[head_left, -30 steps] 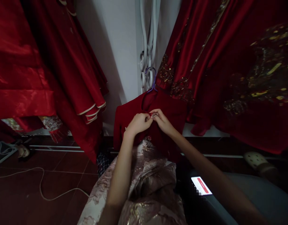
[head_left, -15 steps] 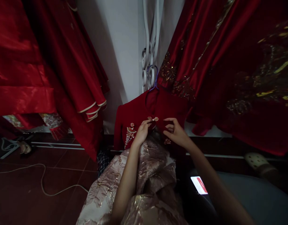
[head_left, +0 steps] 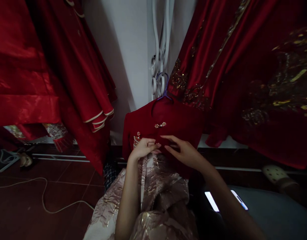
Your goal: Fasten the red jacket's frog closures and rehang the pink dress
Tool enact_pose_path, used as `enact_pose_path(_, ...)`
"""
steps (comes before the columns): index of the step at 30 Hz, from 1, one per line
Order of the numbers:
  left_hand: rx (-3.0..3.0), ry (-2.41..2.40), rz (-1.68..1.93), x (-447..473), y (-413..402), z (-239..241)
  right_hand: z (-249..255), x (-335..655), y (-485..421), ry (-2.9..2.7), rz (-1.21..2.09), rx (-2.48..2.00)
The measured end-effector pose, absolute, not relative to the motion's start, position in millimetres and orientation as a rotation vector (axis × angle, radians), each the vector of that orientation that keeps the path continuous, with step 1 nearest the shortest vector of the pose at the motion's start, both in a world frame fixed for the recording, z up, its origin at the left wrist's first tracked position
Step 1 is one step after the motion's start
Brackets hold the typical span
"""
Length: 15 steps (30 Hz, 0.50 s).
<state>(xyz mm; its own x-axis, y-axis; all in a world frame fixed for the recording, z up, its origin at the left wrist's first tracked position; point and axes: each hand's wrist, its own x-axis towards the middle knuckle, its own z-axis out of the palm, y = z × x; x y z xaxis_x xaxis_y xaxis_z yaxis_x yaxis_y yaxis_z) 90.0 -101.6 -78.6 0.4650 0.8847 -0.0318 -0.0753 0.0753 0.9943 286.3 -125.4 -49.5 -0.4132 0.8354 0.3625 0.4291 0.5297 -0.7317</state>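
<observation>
A red jacket (head_left: 185, 120) hangs on a purple hanger (head_left: 165, 88) in front of me. A beaded floral clasp (head_left: 160, 125) joins its front below the neckline, and a jewelled ornament (head_left: 137, 138) shows on the left side of its chest. My left hand (head_left: 143, 148) is closed at the jacket's front below that clasp, thumb and fingertips pinching the cloth near a small, barely visible bead. My right hand (head_left: 184, 151) hovers over the front just beside it, fingers apart and holding nothing. Shiny pinkish brocade fabric (head_left: 153, 186) lies beneath my forearms.
Red garments (head_left: 88, 76) hang at left, and sequined red ones (head_left: 218, 60) at right. White scrollwork metal (head_left: 155, 63) stands behind the hanger. A lit screen (head_left: 211, 201) rests on a grey surface (head_left: 268, 206). A pale cable (head_left: 66, 210) crosses the tiled floor; a clog (head_left: 274, 174) sits right.
Both hands have moved down from the upper clasp, which now shows fastened and uncovered. My left hand has curled its fingers lower on the jacket front. More of the lit screen area shows beside my right forearm.
</observation>
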Motion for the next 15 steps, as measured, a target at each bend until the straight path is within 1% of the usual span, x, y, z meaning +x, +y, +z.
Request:
enact_pose_path(2, 1.301, 0.913, 0.881, 84.5, -99.2, -81.8, -51.1, 282.0, -127.8, -2.018, 0.460, -1.118)
enact_pose_path(4, 1.295, 0.952, 0.881, 78.5, -100.9, -80.9, -55.0, 275.4, -128.7, -1.984, 0.390, -1.188)
enact_pose_path(8, 1.266, 0.787, 0.794, 70.7, -111.4, -72.8, -66.0, 258.3, -129.7, -1.956, 0.645, -1.185)
enact_pose_path(12, 1.302, 0.798, 0.775, 69.3, -114.8, -70.2, -71.2, 248.6, -131.0, -1.912, 0.606, -1.185)
enact_pose_path(15, 1.334, 0.885, 0.819, 66.4, -111.5, -72.6, -71.0, 248.3, -132.1, -1.920, 0.691, -1.113)
